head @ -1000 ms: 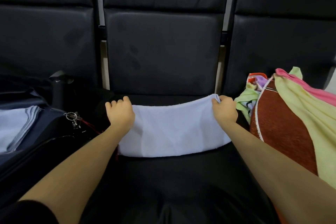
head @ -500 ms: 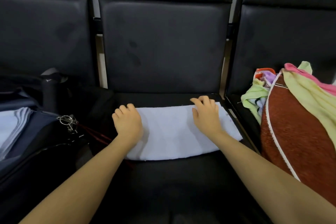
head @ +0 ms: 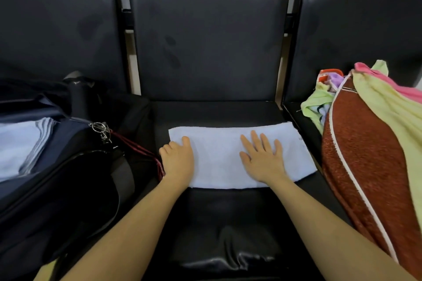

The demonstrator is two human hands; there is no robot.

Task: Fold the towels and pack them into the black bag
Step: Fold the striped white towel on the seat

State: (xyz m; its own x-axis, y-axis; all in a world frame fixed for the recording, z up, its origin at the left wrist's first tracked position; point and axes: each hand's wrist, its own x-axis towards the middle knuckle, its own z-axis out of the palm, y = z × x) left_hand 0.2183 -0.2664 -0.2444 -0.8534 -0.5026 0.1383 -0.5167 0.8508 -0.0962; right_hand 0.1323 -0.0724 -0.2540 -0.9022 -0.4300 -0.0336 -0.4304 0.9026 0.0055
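A pale blue towel [head: 223, 141] lies folded into a wide strip on the middle black seat [head: 228, 212]. My right hand [head: 262, 159] lies flat on its middle with the fingers spread. My left hand [head: 178, 159] rests on the towel's left end, fingers loosely bent over the edge. The black bag [head: 68, 189] stands open on the left seat, and folded pale blue towels [head: 20, 146] lie inside it.
A heap of unfolded towels sits on the right seat: a rust-red one [head: 365, 166], a yellow one [head: 392, 116], a pink one [head: 388, 80] and a green one [head: 315, 102]. A metal key ring [head: 100, 130] and red cord [head: 141, 153] hang from the bag. Seat backs rise behind.
Both hands let go of the towel's far corners after laying the fold down. My right hand slid to the towel's middle and flattened; my left hand stayed at the left end.
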